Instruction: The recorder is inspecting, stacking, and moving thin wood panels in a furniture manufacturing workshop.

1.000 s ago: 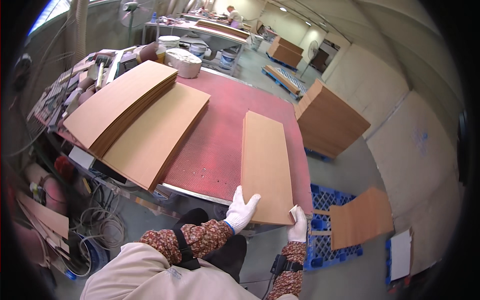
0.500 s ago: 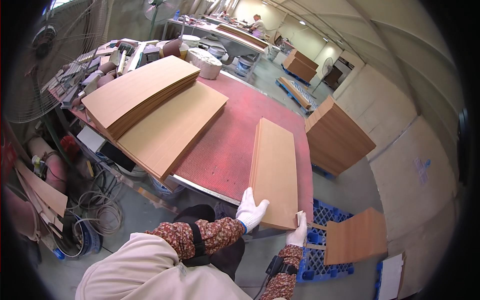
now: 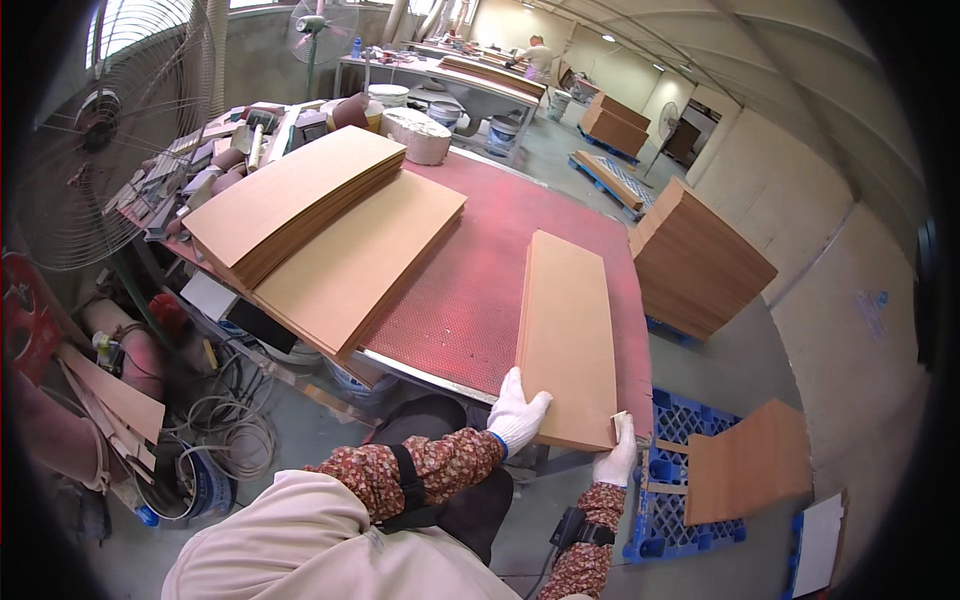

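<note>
A neat stack of thin wooden boards [image 3: 568, 335] lies at the right end of the red-topped table [image 3: 460, 270], its near end by the table's front edge. My left hand [image 3: 518, 412], in a white knit glove, grips the stack's near left edge, thumb toward the top board and fingers along the side. At the near right corner my right hand [image 3: 616, 455], also gloved, is closed on a small beige piece [image 3: 620, 428] held against the corner. What that piece is cannot be made out. To the left lie a taller board pile [image 3: 300, 195] and a lower one [image 3: 365, 265], partly overlapping.
Sanding blocks and tools [image 3: 235, 160] clutter the table's far left, beside a whitish tub [image 3: 418, 135]. A caged fan [image 3: 95, 130] stands left. Right of the table are a blue pallet [image 3: 665, 500] with boards [image 3: 750, 465] and a larger board stack [image 3: 700, 260]. Hoses [image 3: 230, 420] lie on the floor.
The whole view has shifted, so the scene sits farther right in the picture. Both hands stay at about the same places on the board stack.
</note>
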`<state>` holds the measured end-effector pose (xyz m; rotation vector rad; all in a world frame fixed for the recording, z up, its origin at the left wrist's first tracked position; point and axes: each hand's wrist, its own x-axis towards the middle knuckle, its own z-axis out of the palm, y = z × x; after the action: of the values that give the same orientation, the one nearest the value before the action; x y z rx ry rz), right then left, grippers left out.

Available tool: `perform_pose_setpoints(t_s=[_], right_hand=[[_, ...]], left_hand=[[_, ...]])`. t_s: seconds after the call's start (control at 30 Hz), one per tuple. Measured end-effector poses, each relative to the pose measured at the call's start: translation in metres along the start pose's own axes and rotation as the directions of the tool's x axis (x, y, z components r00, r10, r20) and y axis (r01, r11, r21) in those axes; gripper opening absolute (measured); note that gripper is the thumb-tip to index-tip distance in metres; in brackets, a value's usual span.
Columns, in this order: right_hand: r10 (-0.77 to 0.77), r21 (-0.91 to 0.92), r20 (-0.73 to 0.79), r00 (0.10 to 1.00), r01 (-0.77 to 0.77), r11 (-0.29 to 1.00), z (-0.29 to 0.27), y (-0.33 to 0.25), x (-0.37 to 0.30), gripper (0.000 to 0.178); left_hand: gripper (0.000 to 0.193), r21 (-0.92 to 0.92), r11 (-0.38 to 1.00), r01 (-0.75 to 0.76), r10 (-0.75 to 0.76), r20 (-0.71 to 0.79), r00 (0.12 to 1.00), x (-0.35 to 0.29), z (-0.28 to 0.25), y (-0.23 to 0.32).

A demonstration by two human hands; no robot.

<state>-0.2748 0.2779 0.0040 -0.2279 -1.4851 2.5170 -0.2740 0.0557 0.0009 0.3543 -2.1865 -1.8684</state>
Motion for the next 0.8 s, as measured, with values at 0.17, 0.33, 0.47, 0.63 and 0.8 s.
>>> perform_pose_setpoints(t_s=[0.17,0.33,0.47,0.63,0.8], right_hand=[[-0.041,-0.041,-0.02,0.999,0.04,0.998,0.009,0.0,-0.003,0.035],[-0.084,-0.068,-0.023,0.996,0.082,0.994,0.009,0.001,-0.008,0.036],[-0.124,-0.074,-0.024,0.992,0.122,0.99,-0.004,0.002,-0.008,0.033],[-0.15,-0.207,-0.06,0.987,0.135,0.969,0.004,0.012,-0.016,0.033],[-0.101,-0.164,-0.098,0.99,0.085,0.983,0.007,0.004,-0.022,0.033]], left_hand=[[0.06,-0.02,1.0,0.001,-0.001,0.013,1.0,-0.001,-0.004,0.002],[0.059,-0.092,0.996,0.01,-0.003,0.081,0.997,-0.004,-0.008,0.01],[0.06,-0.058,0.998,-0.022,0.026,0.058,0.998,-0.009,-0.013,0.017],[0.063,-0.087,0.995,0.051,-0.04,0.128,0.991,-0.011,-0.03,0.021],[0.074,-0.084,0.993,0.081,-0.063,0.193,0.979,-0.013,-0.031,0.02]])
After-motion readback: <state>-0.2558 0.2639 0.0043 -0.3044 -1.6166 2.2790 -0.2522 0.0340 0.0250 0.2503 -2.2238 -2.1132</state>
